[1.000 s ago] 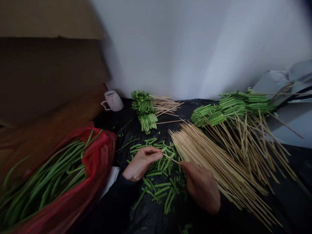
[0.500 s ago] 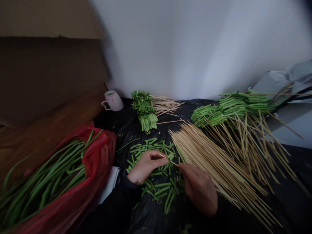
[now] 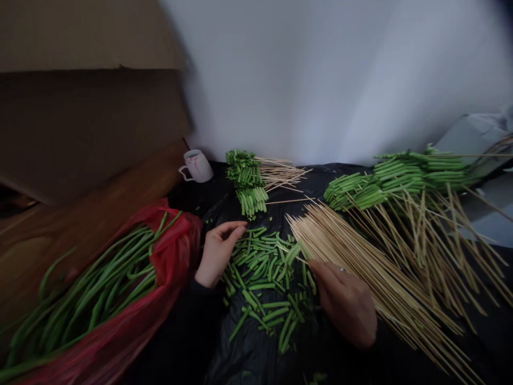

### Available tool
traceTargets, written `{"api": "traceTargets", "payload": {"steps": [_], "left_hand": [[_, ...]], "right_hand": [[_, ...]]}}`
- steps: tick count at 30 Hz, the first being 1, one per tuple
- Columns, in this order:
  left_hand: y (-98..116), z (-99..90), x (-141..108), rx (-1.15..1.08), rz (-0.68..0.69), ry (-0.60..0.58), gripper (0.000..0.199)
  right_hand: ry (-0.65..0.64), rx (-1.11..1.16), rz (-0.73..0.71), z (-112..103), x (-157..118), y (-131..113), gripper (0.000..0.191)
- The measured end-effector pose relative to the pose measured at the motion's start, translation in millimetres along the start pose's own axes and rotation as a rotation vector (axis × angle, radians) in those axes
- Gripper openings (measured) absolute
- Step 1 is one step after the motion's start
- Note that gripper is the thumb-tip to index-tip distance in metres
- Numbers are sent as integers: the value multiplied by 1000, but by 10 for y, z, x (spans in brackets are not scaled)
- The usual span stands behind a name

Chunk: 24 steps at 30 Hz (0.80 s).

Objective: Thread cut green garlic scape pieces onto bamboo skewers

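The right hand gripped a skewer low, probably leaving its tip accessible above the cut beans. The left hand hovered beside them, fingertips nearly together; any pinch was unclear.

White mug, red marks, 10 o'clock; pale wall, 12; brown panel, 10; wooden surface, 9; greyish object, partly hidden, 3.

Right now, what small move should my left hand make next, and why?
Probably lower your left hand to a loose bean piece: its fingertips are at the pile's far edge, apart from the skewer that your right hand holds. I can't tell whether they pinch anything.
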<state>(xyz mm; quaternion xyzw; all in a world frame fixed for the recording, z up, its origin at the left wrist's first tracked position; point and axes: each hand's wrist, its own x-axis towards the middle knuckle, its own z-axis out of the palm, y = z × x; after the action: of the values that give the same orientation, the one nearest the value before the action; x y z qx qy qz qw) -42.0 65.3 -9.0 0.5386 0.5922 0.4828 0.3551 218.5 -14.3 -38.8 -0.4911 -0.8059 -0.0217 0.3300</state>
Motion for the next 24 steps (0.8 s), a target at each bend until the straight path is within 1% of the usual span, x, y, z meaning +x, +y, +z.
{"api": "traceTargets", "payload": {"steps": [1, 3, 5, 7, 10, 14, 17, 19, 21, 23, 24], "left_hand": [[-39, -65, 45, 95, 52, 34, 26], [-115, -166, 104, 310, 138, 58, 23], [-166, -223, 120, 507, 179, 33, 22], [-178, -244, 104, 691, 178, -14, 23], [-144, -241, 57, 917, 137, -76, 24], [-99, -228, 16, 1069, 128, -92, 19], [-88, -228, 11, 1104, 133, -91, 17], [-76, -229, 18, 1066, 152, -53, 16], [-53, -218, 27, 917, 206, 13, 16], [-23, -179, 27, 650, 233, 55, 17], [-8, -145, 20, 490, 215, 48, 19]], "right_hand": [[0, -1, -1, 2, -3, 7, 28], [5, 3, -12, 6, -9, 14, 28], [9, 10, -16, 7, -10, 13, 28], [5, 9, -15, 2, -7, 8, 28], [4, -6, -17, -5, 1, -2, 28], [23, -19, -13, -5, 7, -15, 26], [28, -10, -12, 6, 5, -22, 26], [31, 3, -21, 14, 1, -22, 28], [40, 22, -28, 17, -3, -20, 29], [54, 41, -32, 12, -3, -19, 28], [63, 46, -35, 7, 0, -19, 27]]}}
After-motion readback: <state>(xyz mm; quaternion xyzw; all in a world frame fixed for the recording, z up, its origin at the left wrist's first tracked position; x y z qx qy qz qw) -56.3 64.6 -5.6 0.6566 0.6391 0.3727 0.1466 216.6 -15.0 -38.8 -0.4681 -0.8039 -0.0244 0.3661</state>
